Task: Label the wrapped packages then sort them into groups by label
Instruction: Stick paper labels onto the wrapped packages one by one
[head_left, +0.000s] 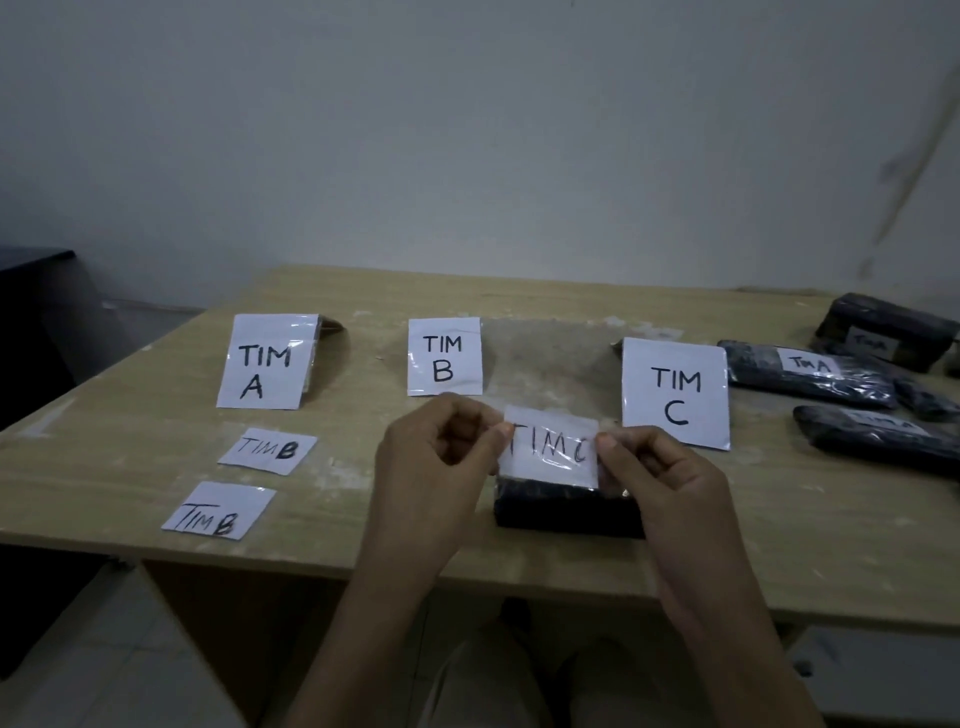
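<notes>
Left hand (441, 447) and right hand (660, 473) each pinch an edge of the "TIM C" label (551, 447) over a dark wrapped package (566, 512) near the wooden table's (363, 519) front edge, between standing signs "TIM B" (444, 357) and "TIM C" (675, 392).

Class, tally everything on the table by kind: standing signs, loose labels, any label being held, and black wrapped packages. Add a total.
Standing signs: 3
Loose labels: 2
TIM C label, pinched by left hand and right hand: 1
Black wrapped packages: 4 clear
Total: 10
</notes>
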